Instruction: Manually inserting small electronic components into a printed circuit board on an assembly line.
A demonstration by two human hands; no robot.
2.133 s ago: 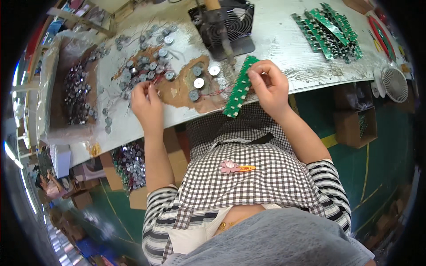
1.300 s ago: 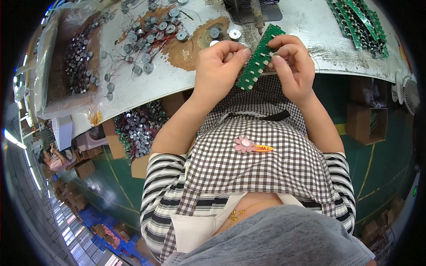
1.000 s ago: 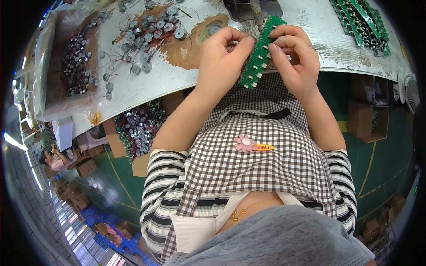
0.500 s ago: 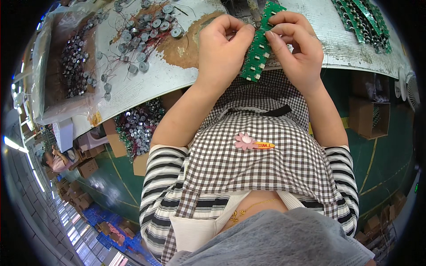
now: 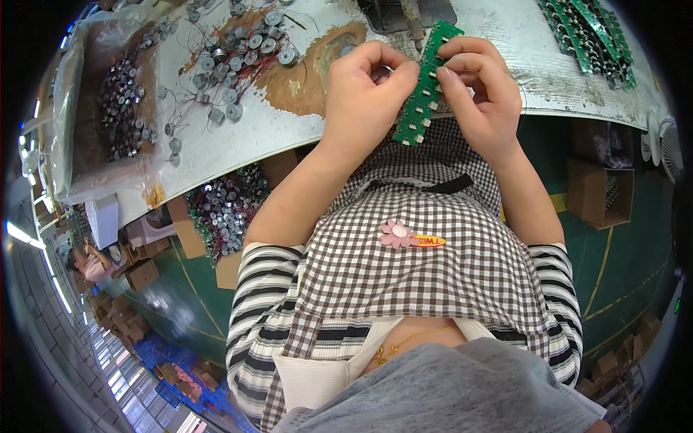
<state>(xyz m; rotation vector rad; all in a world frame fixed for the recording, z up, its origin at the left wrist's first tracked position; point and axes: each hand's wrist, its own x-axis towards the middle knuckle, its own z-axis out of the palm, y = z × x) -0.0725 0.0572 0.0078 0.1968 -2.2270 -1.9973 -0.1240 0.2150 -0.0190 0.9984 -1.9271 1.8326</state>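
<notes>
Closely over the table edge (image 5: 238, 148), a left hand (image 5: 364, 90) and right hand (image 5: 480, 90) pinch a green circuit strip (image 5: 424, 83), fingers clamped along both sides. Round metal parts (image 5: 238, 54) lie scattered nearby. Steady, even grip seems key to seating small pieces without bending the strip.

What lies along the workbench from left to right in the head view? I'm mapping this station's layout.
Clear bag of small metal parts → loose round wired parts → left hand → green circuit strip → right hand → pile of green boards.
</notes>
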